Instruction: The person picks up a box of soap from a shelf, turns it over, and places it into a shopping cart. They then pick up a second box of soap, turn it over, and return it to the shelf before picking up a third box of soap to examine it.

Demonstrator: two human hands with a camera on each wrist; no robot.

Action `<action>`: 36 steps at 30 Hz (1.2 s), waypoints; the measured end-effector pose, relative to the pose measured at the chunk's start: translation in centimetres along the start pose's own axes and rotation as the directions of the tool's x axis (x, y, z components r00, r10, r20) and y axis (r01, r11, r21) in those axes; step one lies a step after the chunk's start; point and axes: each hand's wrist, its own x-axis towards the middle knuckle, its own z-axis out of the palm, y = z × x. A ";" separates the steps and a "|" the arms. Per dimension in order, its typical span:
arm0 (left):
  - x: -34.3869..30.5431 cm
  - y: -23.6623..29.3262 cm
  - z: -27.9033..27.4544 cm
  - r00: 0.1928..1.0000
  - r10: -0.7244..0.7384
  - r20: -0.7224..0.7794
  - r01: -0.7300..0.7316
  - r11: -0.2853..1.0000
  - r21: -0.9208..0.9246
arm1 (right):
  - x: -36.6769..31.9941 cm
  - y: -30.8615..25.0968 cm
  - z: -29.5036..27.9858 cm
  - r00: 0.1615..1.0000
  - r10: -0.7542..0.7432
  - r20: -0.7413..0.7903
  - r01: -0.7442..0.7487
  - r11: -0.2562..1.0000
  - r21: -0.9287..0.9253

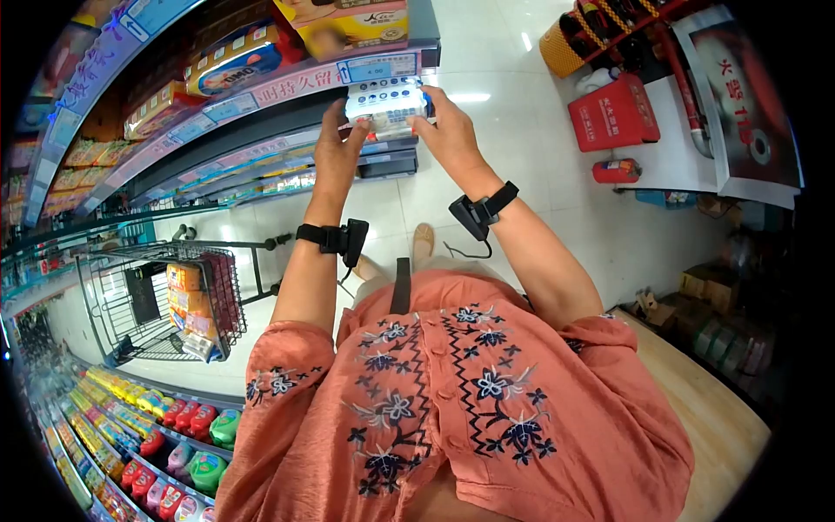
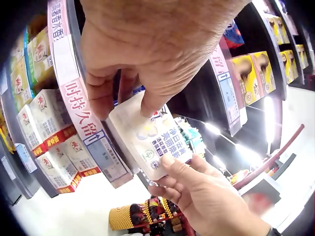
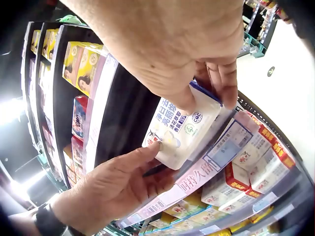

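Both hands hold one white soap pack (image 1: 387, 106) with blue print, close to the front edge of a store shelf. In the head view my left hand (image 1: 336, 148) grips its left end and my right hand (image 1: 454, 137) its right end, thumbs toward me. The left wrist view shows the left thumb pressed on the printed face of the pack (image 2: 140, 130), fingers bent behind it. From the right wrist view, the right hand's thumb lies across the pack (image 3: 189, 132) near its upper corner, with the left thumb at the opposite end.
A pink-and-blue label strip (image 1: 291, 80) lines the shelf edge, with boxed goods above. White soap packs (image 3: 248, 160) sit on a lower shelf. Left of the person stands a wire cart (image 1: 117, 300) holding packaged goods. A red bin-like box (image 1: 613, 113) is at right.
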 end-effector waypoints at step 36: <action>6.2 -3.2 0.4 0.978 0.206 -0.016 -0.202 0.972 0.119 | 4.0 1.1 0.6 0.996 -0.082 -0.036 0.083 0.997 0.011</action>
